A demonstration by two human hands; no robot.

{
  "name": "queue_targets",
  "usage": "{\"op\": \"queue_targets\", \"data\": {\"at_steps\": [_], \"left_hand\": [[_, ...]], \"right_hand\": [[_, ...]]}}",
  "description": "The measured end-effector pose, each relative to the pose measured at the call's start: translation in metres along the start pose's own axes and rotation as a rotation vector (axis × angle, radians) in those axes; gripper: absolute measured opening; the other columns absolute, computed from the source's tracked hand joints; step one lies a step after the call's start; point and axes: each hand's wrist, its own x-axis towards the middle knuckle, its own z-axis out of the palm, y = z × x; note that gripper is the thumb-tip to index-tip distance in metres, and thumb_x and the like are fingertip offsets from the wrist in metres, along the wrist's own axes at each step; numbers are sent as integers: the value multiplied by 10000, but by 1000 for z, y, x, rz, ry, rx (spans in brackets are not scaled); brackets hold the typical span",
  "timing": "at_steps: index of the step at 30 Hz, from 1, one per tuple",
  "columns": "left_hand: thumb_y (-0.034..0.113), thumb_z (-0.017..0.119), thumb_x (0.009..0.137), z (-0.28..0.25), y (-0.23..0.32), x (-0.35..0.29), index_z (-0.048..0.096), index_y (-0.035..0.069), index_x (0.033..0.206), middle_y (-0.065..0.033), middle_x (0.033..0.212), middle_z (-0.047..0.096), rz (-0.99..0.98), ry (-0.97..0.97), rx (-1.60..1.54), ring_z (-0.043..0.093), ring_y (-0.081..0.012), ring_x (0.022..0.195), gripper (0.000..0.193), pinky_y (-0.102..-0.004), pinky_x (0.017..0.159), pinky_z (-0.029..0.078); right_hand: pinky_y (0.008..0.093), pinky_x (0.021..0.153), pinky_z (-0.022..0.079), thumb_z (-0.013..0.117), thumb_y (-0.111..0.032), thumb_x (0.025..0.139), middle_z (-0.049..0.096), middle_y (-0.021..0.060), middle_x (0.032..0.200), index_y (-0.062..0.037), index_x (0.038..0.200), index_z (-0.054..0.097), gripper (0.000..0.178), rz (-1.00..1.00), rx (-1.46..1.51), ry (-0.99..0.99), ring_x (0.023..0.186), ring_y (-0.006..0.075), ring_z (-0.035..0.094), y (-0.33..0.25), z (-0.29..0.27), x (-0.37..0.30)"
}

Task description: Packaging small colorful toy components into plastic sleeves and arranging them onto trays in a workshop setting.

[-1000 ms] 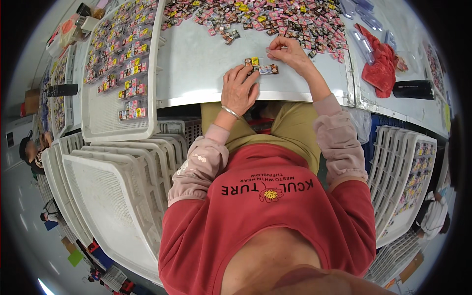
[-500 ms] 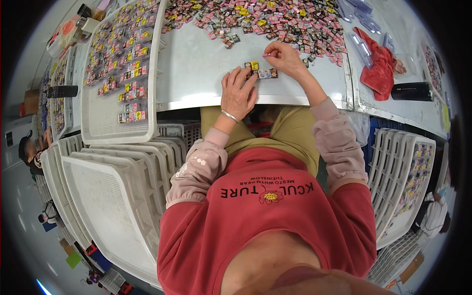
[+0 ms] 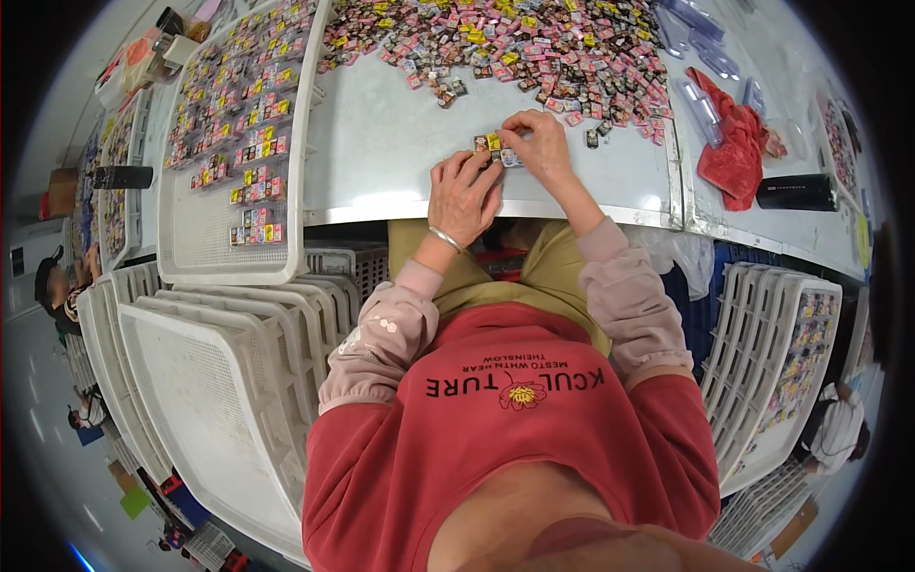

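Observation:
My left hand (image 3: 464, 195) lies on the white table with its fingers stretched out, fingertips against a small group of printed blocks (image 3: 492, 143). These tiny box-shaped pieces sit side by side, one of them yellow on top, others dark or pale. From the right, my right hand (image 3: 539, 148) reaches to the same group with thumb and forefinger pinched together at its far right corner. The small block in that pinch is mostly hidden by the fingers. Beyond the hands spreads a large loose heap of similar pink, black and yellow blocks (image 3: 543, 57).
A white plastic tray (image 3: 205, 250) with rows of grouped blocks stands at the left. Stacked trays (image 3: 195, 381) lean below it, with more trays (image 3: 762, 362) at the right. On the right table are a red cloth (image 3: 732, 153), clear plastic cases (image 3: 701, 114) and a black cylinder (image 3: 799, 192).
My right hand has moved left and nearer the body, bringing its pinched small pink piece down to the group of blocks. My left hand stays almost where it was.

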Motion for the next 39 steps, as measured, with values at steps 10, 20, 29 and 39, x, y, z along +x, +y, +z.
{"op": "queue_targets", "data": {"at_steps": [10, 20, 29, 39], "left_hand": [[144, 644, 737, 1, 1, -2, 619, 115, 1026, -54, 1123, 564, -2, -20, 5, 501, -263, 1066, 292, -403, 891, 363], [469, 742, 674, 5, -15, 25, 393, 154, 1394, -98, 1267, 527, -40, -5, -79, 430, -310, 1204, 860, -452, 964, 299], [443, 775, 649, 6, -33, 33, 357, 120, 1405, -142, 1149, 576, 17, -186, -213, 507, -311, 1104, 923, -431, 886, 383], [343, 728, 765, -16, -47, 9, 620, 31, 916, -121, 716, 655, -648, -288, -44, 642, -249, 688, 363, -348, 641, 507]], "right_hand": [[360, 662, 462, 708, -99, 726, 585, 77, 787, -38, 811, 684, 107, -371, -342, 56, 721, 265, 575, 3, -5, -4], [368, 898, 437, 774, -131, 678, 602, 103, 1128, -107, 1304, 508, 680, -203, -84, -148, 1035, 248, 560, 7, -69, -36], [408, 969, 397, 808, -195, 619, 523, 141, 1251, -96, 1339, 457, 807, -228, -290, -275, 1153, 329, 475, 14, -54, -42], [382, 826, 454, 817, -224, 618, 575, 123, 991, -5, 1018, 590, 509, -276, -392, -219, 917, 286, 547, 3, -45, -30]]}}
